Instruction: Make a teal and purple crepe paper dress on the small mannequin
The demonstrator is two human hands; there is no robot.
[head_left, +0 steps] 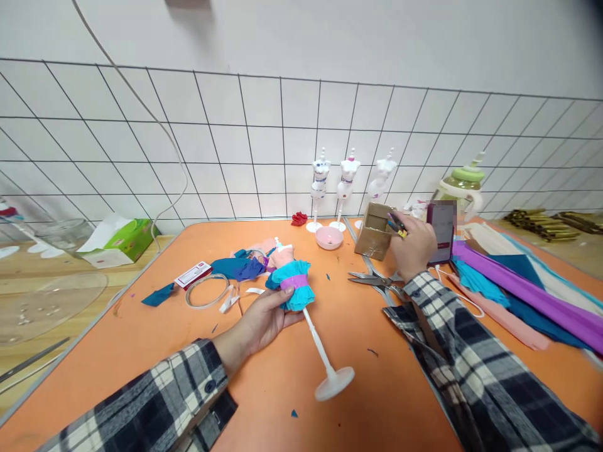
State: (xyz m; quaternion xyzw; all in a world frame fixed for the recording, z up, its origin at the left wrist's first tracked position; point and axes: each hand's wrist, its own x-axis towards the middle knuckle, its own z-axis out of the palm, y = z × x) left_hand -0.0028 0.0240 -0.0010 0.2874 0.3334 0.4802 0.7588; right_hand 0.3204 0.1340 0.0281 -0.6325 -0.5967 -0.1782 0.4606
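My left hand [276,309] is wrapped round a miniature dress form [282,254], tilted with its white stand [325,358] pointing down to the right. The form wears a pink top and a ruffled turquoise crepe-paper skirt [306,294] with a purple band [296,282]. My right hand [413,243] is closed at the right rim of a small cardboard box [374,242]. A small dark tool with a yellow part [400,231] shows at its fingertips; its exact kind is unclear. Below that hand, metal scissors [377,281] lie on the orange table.
Three white dress forms [349,182] stand by the tiled wall behind a pink bowl [328,237]. Blue paper pieces [238,269] and a ring of tape [207,290] lie left. A phone [441,232], a green-lidded bottle [464,182] and coloured paper strips [518,282] are right.
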